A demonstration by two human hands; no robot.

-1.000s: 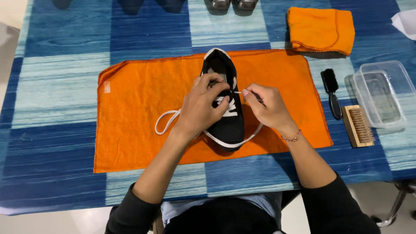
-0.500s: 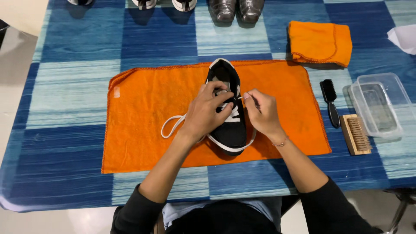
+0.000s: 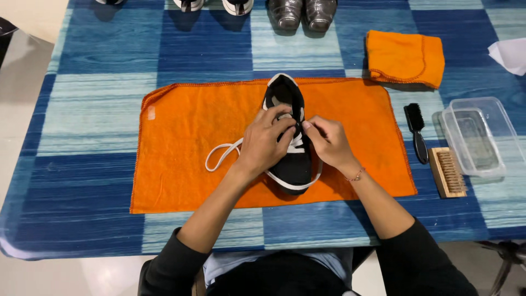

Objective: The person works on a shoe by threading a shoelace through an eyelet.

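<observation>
Lacing one black sneaker, left hand and right hand both pinching its white lace, two orange cloths, two brushes on counter

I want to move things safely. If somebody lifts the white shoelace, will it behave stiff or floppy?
Probably floppy: the white shoelace lies in a loose curved loop on the orange cloth. Likely light too, being thin. It may drag the black shoe, since it is threaded there.

Bright, even overhead light, soft short shadows, sharp focus, slight edge distortion.
</observation>
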